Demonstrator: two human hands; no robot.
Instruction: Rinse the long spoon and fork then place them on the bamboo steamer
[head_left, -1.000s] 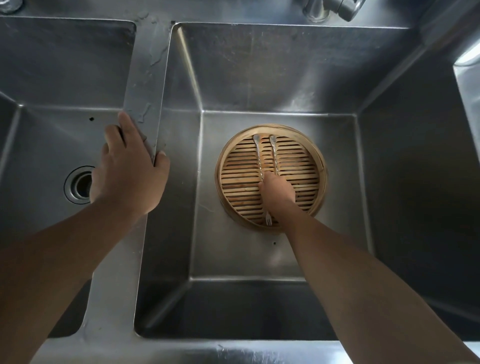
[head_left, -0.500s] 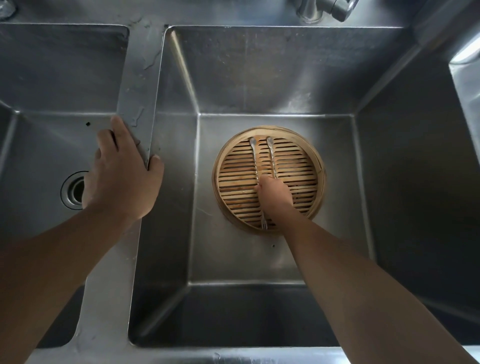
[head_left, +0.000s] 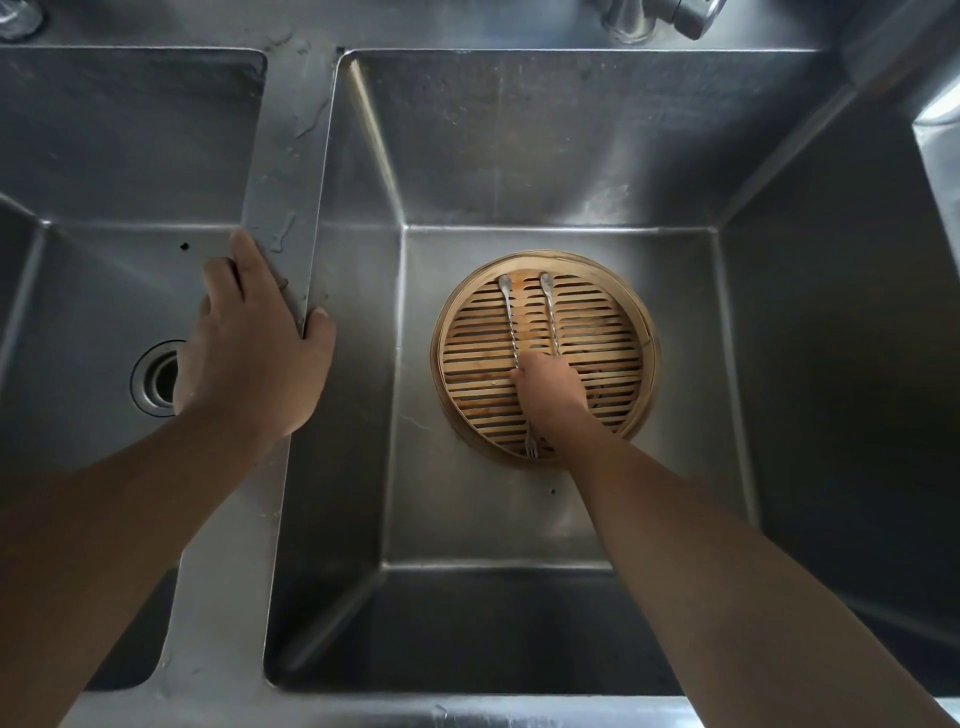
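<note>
The spoon (head_left: 548, 312) and fork (head_left: 511, 332) were laid side by side on the steamer (head_left: 631, 358), gripped mid-handle by the right hand (head_left: 550, 384). The divider (head_left: 285, 208) was clasped by the left hand (head_left: 254, 343). Thin, stiff, wet steel was judged slippery, best held mid-handle.

Right hand (head_left: 549, 382) rests on fork (head_left: 511, 332) and long spoon (head_left: 549, 317) lying on bamboo steamer (head_left: 467, 358); left hand (head_left: 254, 353) grips sink divider (head_left: 283, 182)

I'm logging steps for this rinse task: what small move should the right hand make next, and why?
Probably open and lift away: the right hand rests over two long utensils already lying side by side on the bamboo steamer.
</note>
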